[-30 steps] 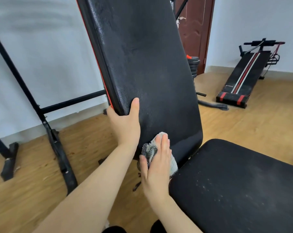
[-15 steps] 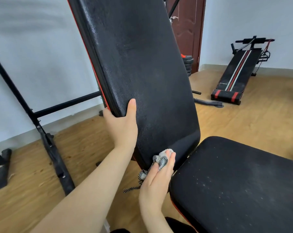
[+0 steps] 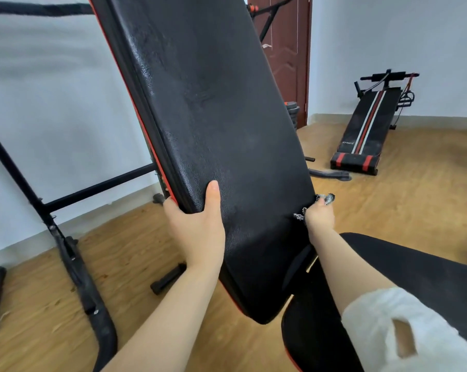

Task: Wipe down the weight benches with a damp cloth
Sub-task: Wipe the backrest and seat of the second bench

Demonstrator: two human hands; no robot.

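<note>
The backrest [image 3: 213, 130], a black padded board with red trim, stands steeply tilted and fills the centre of the view. The wooden floor [image 3: 414, 197] runs beneath and to both sides of it. The black seat pad [image 3: 428, 277] sits just beside the backrest's lower right end. A black rack frame [image 3: 74, 261] stands to the backrest's left. A brown door [image 3: 286, 49] shows behind its upper right. A striped sit-up bench [image 3: 369, 127] lies well apart to its right.

The left hand [image 3: 197, 232] grips the backrest's left edge, thumb on the front face, fingers wrapped behind and out of sight. The right hand [image 3: 319, 217] is at the backrest's right edge, fingers clenched round the cloth [image 3: 327, 197]. The patterned cloth is touching that edge and is mostly hidden by the hand.
</note>
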